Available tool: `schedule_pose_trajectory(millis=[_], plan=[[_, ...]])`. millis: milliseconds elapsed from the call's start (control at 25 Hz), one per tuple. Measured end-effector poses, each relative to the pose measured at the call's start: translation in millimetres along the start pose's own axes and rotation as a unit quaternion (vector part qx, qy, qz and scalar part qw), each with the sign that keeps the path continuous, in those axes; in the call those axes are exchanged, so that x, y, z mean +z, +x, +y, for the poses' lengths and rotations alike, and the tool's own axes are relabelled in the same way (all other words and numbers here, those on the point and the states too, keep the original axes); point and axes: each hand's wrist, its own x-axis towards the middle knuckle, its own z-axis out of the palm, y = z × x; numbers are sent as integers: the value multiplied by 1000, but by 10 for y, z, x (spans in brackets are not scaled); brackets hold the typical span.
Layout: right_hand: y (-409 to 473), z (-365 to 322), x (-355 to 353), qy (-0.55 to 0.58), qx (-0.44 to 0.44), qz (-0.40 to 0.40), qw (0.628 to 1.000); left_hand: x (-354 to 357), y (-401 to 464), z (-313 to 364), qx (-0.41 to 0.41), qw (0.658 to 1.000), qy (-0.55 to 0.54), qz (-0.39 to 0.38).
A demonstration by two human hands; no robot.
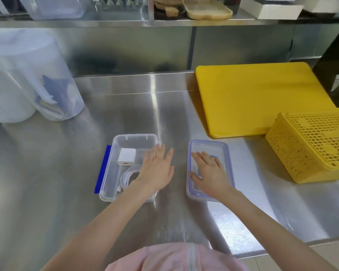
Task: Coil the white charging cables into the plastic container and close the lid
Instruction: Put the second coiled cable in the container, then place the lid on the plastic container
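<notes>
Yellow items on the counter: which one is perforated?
The yellow basket at the right edge, its walls a grid of holes. The yellow cutting board behind it is a solid flat slab.

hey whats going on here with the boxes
A person is packing charging gear on a steel counter. The plastic container already holds a coiled white cable and a white charger block. The left hand hovers over its right side, fingers straight. The right hand lies flat on the lid, which sits apart beside the container, so it is not closed yet.
</notes>
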Motion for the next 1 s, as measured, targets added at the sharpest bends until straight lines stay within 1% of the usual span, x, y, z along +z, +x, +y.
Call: schedule_pose_trajectory(millis=[120,200,320,440,600,720,800,840,880,960,1000], plan=[[-122,266,-13,23,47,16,998,119,94,240,40,999,-14,-21],[-176,418,-15,22,73,13,997,190,176,366,50,998,-26,-42],[-202,582,2,29,115,0,993,310,240,465,40,993,-60,-92],[-198,659,38,76,161,-12,984,456,226,508,15,984,-105,-140],[-222,649,130,120,205,-52,970,578,188,555,-7,974,-165,-155],[-222,599,153,172,220,-19,960,604,180,568,-12,966,-208,-153],[-194,582,118,233,248,35,940,579,181,565,-2,951,-284,-119],[-177,583,87,279,276,64,918,557,181,559,-2,936,-339,-93],[-165,585,49,328,313,83,887,525,174,561,-16,918,-391,-69],[-155,583,3,407,369,102,829,474,156,557,-62,883,-464,-42],[-164,576,-8,428,370,113,817,465,147,549,-79,871,-483,-35]])
